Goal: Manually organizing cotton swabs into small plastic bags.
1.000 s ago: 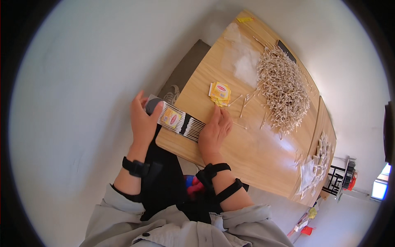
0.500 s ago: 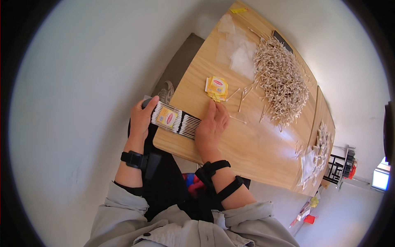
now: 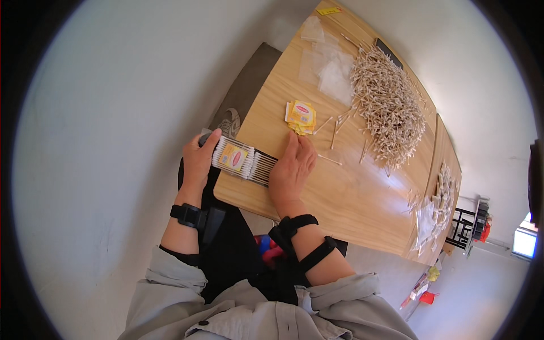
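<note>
My left hand (image 3: pixel 196 161) grips the left end of a flat, clear cotton swab pack (image 3: pixel 249 170) at the table's left corner. White swabs lie side by side in it, and a yellow and white card (image 3: pixel 233 156) lies over those nearer my left hand. A dark strip shows along its upper edge. My right hand (image 3: pixel 292 171) closes at the pack's right end, fingers bent and pressed together; the palm hides that end. Just beyond those fingertips sits a small stack of yellow cards (image 3: pixel 301 115) on the table.
A big heap of loose cotton swabs (image 3: pixel 390 107) covers the far middle of the wooden table (image 3: pixel 351 209), with stray swabs (image 3: pixel 335 131) beside it. Clear plastic bags (image 3: pixel 334 82) lie at the back. More swabs (image 3: pixel 442 195) and a bag lie at the right end.
Both hands and the pack sit slightly further right in the view. The gap between the swabs under the card and those by my right hand looks narrower. Both hands keep their places on the pack.
</note>
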`<state>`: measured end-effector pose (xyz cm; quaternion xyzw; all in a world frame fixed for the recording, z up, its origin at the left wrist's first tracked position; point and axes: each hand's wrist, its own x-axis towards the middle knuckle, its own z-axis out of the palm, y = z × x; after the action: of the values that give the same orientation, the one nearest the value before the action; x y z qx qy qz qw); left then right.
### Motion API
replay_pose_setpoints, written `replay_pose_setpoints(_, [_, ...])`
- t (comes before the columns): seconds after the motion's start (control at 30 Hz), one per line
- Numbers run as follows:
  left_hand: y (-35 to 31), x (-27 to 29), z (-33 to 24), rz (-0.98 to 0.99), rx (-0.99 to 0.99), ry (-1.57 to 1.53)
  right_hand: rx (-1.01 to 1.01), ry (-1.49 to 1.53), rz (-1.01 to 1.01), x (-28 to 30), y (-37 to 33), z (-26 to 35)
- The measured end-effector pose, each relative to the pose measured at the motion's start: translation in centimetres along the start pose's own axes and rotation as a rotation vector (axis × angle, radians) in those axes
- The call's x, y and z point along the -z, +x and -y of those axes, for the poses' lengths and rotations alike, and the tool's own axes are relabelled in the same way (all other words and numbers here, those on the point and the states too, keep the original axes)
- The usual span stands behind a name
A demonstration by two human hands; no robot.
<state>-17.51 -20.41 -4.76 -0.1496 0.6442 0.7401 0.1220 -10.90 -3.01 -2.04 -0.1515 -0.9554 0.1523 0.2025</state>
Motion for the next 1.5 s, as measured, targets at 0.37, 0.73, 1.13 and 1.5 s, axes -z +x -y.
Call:
replay_pose_setpoints(0.37, [-0.2, 0.1, -0.2, -0.008, -0.01, -0.051, 0.0, 0.017, -0.015, -1.3, 0.4, 1.8])
replay_pose_setpoints(0.73, [-0.1, -0.1, 0.0, -0.046, -0.06, -0.06, -0.061, 0.335, -0.014, -1.5, 0.7, 3.0])
replay_pose_setpoints(1.13, [-0.7, -0.4, -0.3, 0.014, 0.013, -0.278, -0.408, 1.087, -0.016, -0.2, -1.9, 5.4])
replay_pose_setpoints(1.5, [-0.9, -0.4, -0.1, 0.024, -0.002, -0.235, -0.361, 1.077, 0.007, -1.8, -1.6, 7.4])
